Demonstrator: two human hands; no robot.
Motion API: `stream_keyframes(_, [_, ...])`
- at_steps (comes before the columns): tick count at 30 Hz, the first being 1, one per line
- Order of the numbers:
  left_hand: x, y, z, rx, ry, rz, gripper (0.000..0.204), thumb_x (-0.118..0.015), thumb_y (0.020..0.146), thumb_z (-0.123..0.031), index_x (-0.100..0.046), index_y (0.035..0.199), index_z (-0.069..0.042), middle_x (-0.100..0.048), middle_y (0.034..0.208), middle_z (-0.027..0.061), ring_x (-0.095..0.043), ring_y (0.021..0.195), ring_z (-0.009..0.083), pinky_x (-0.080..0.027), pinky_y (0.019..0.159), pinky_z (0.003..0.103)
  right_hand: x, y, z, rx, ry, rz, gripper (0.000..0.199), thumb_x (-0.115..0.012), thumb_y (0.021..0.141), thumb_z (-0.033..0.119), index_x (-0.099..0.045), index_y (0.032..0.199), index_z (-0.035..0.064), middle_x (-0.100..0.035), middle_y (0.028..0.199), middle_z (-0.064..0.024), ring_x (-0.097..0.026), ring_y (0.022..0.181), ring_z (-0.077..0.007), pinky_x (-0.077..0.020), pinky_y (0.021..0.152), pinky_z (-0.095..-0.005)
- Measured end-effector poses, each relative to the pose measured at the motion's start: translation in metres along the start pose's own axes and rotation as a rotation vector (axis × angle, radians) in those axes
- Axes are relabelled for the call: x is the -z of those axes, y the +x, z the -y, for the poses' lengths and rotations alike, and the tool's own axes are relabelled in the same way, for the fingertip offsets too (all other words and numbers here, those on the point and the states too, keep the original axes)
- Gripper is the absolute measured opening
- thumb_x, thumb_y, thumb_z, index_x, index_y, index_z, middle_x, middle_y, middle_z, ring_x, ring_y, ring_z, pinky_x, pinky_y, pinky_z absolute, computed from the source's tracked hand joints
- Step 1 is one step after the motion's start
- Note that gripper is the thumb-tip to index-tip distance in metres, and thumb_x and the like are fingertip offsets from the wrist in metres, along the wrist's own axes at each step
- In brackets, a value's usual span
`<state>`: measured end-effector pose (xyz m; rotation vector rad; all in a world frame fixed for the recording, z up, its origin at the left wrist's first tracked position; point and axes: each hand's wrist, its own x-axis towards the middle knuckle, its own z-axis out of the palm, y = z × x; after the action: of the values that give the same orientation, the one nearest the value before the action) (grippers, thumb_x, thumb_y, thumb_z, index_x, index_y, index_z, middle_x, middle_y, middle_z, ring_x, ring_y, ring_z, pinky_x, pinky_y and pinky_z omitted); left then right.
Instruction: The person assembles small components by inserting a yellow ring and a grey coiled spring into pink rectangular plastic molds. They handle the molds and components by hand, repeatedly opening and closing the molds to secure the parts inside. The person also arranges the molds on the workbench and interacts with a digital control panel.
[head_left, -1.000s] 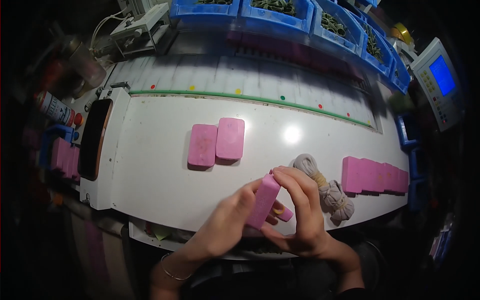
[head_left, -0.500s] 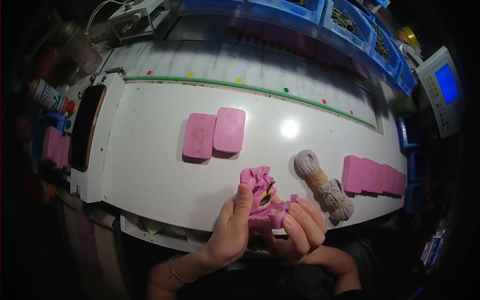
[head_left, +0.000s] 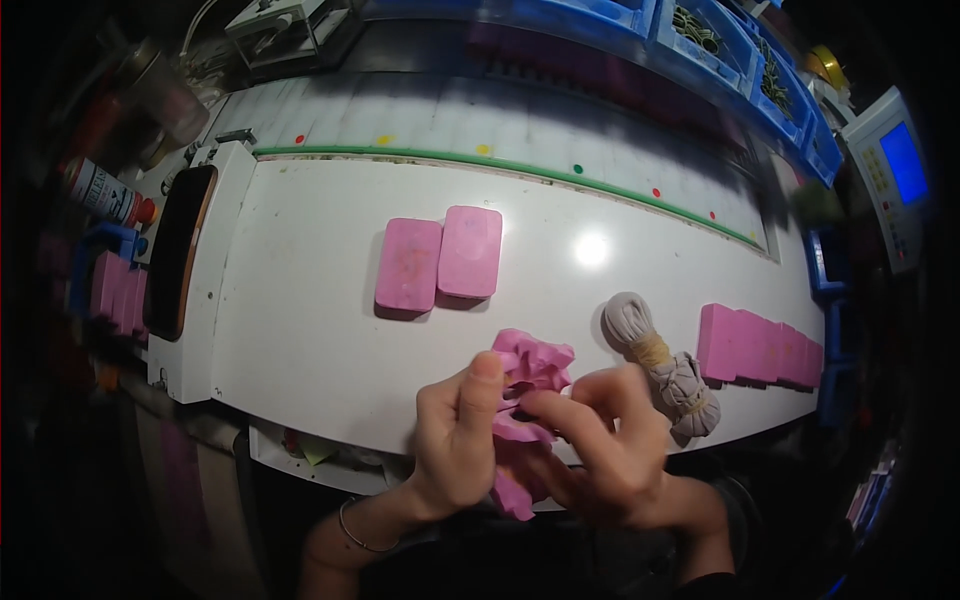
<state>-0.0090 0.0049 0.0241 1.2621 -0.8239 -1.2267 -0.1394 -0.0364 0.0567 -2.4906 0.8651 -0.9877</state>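
Note:
Above the bench's near edge, my left hand (head_left: 452, 440) grips a soft pink rubber mould (head_left: 535, 358), thumb up along its left side. The mould is bent wide, with wavy cut faces and flaps, and one flap hangs below. My right hand (head_left: 622, 450) is closed at its right side, fingertips pressed into the dark middle of the opening. What lies inside there is mostly hidden by the fingers. Beyond my hands, two pink rubber blocks (head_left: 408, 265) lie side by side on the white bench (head_left: 300, 250).
Right of my hands lies a tied grey cloth bundle (head_left: 682, 392), then a row of pink blocks (head_left: 735, 343). A phone (head_left: 185, 250) rests at the left. Blue bins (head_left: 700, 45) of small metal parts stand at the back, near a device with a blue screen (head_left: 905, 160).
My right hand has moved from the mould's pulled-out right flap to its middle, fingers now pressing in. The mould has folded differently, and a flap now hangs lower. The view has shifted slightly.

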Motion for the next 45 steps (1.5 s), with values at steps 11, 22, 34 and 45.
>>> stream_keyframes(11, [0.002,0.009,-0.002,0.404,-0.524,0.127,0.046,-0.027,0.100,-0.033,-0.056,0.099,0.003,-0.061,0.086,0.0066,-0.056,0.079,0.0102,-0.046,0.073,0.024,-0.001,-0.025,-0.013,-0.402,0.730,0.010,0.013,-0.066,0.077,0.001,-0.057,0.086,-0.0017,-0.058,0.067,-0.0054,-0.049,0.046,-0.0080,-0.0390,0.044,-0.0227])
stream_keyframes(22, [0.008,-0.009,-0.014,-0.133,0.117,0.256,0.020,-0.066,0.079,-0.001,-0.065,0.098,0.003,-0.058,0.086,0.0066,-0.057,0.072,0.0105,-0.046,0.065,0.022,0.028,-0.007,-0.013,-1.104,1.304,0.330,0.011,-0.055,0.089,0.004,-0.052,0.096,-0.0040,-0.053,0.066,-0.0012,-0.047,0.051,-0.0030,-0.0341,0.043,-0.0162])
stream_keyframes(34, [0.016,-0.009,-0.008,0.387,-0.487,0.266,0.020,-0.058,0.087,-0.009,-0.059,0.097,0.008,-0.060,0.078,0.0081,-0.052,0.064,0.0082,-0.041,0.057,0.019,0.018,-0.033,0.000,-0.585,0.526,0.044,0.025,-0.069,0.075,-0.003,-0.062,0.099,-0.0007,-0.060,0.075,-0.0081,-0.057,0.056,-0.0088,-0.0456,0.047,-0.0204])
stream_keyframes(45, [0.008,-0.012,-0.010,0.218,-0.225,0.265,0.017,-0.067,0.080,-0.001,-0.058,0.094,0.003,-0.059,0.085,0.0032,-0.055,0.080,0.0078,-0.047,0.071,0.022,0.020,-0.032,-0.008,0.083,0.021,-0.013,0.025,-0.066,0.069,-0.003,-0.062,0.092,-0.0119,-0.059,0.066,-0.0153,-0.059,0.052,-0.0202,-0.0463,0.044,-0.0261])
